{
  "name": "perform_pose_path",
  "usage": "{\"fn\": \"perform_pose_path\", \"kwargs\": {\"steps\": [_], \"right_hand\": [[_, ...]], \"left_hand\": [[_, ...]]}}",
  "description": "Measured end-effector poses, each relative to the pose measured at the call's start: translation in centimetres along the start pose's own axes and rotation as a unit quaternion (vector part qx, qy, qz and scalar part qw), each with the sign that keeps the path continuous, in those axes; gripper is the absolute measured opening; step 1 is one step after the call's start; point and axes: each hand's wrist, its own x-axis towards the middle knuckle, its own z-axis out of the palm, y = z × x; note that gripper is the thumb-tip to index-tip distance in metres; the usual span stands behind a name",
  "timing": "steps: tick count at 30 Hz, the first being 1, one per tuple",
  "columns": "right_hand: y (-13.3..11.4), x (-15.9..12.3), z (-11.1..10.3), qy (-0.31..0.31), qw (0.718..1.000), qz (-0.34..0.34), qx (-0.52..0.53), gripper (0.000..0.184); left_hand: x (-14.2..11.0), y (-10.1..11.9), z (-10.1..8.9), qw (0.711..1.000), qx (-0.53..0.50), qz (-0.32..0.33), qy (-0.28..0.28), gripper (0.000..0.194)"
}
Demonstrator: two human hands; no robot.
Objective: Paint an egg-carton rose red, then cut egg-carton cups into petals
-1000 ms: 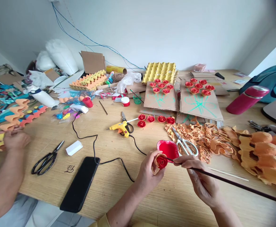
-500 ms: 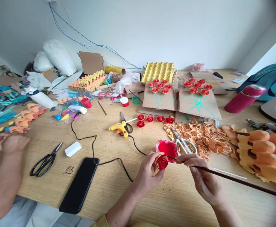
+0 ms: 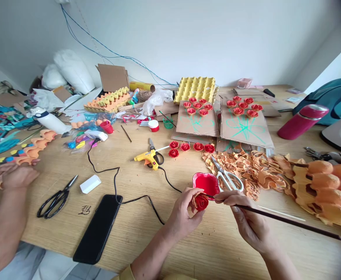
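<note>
One head-worn camera gives the view, looking from above and behind the person's left hand (image 3: 184,213) and right hand (image 3: 248,218), which reach in from the bottom edge and sit near the lens, below the centre and to the right. It faces forward and down over the wooden tabletop (image 3: 222,241), whose near edge slants across the lower left, and on to the pale wall (image 3: 222,42) along the top. The field is wide: a co-worker's forearm (image 3: 11,210) enters at the left, and a teal bag (image 3: 335,100) is cut by the right edge. Both corners at the right are dark.
</note>
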Motion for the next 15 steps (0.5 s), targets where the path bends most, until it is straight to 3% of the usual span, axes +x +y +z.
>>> {"fn": "perform_pose_path", "kwargs": {"steps": [9, 15], "right_hand": [[-0.19, -0.07, -0.20, 0.042, 0.999, -0.021, 0.011, 0.029], [-0.30, -0.01, 0.24, -0.009, 1.000, -0.010, -0.007, 0.031]], "left_hand": [[0.05, 0.19, 0.06, 0.999, -0.026, -0.032, 0.014, 0.044], [-0.01, 0.31, 0.12, 0.999, -0.032, -0.027, 0.017, 0.047]]}}
